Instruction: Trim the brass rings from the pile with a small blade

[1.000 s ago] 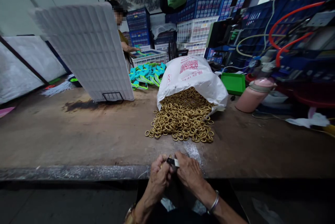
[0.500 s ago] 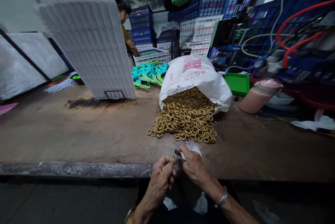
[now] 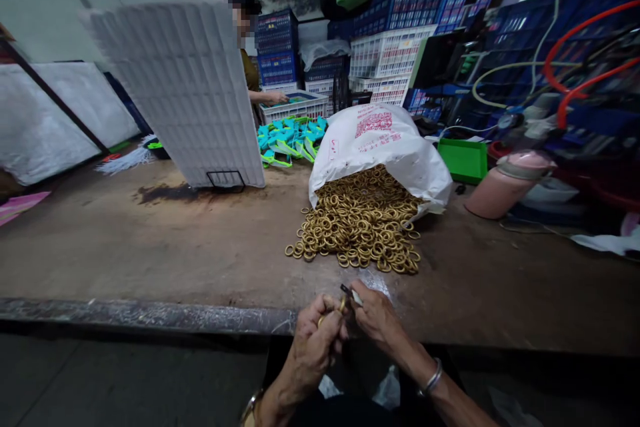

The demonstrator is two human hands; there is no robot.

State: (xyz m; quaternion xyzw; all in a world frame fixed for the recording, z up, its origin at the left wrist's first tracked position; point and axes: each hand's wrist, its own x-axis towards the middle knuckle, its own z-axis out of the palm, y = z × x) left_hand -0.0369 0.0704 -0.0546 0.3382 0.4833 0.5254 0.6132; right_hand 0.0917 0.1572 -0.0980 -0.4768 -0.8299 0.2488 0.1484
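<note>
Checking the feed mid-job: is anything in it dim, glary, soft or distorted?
Head view: dark grey floor in deep shadow; head view: pale patch on the brown wooden table beyond the right hand, possibly glare; head view: small black-and-white tool in that hand looks soft; head view: pink cylindrical bottle leans outward, perhaps lens distortion.

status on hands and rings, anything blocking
Left hand pinching a gold ring. Right hand holding small black-tipped tool. Ring pile ahead, at mouth of white sack. Nothing seen blocking hands.
</note>
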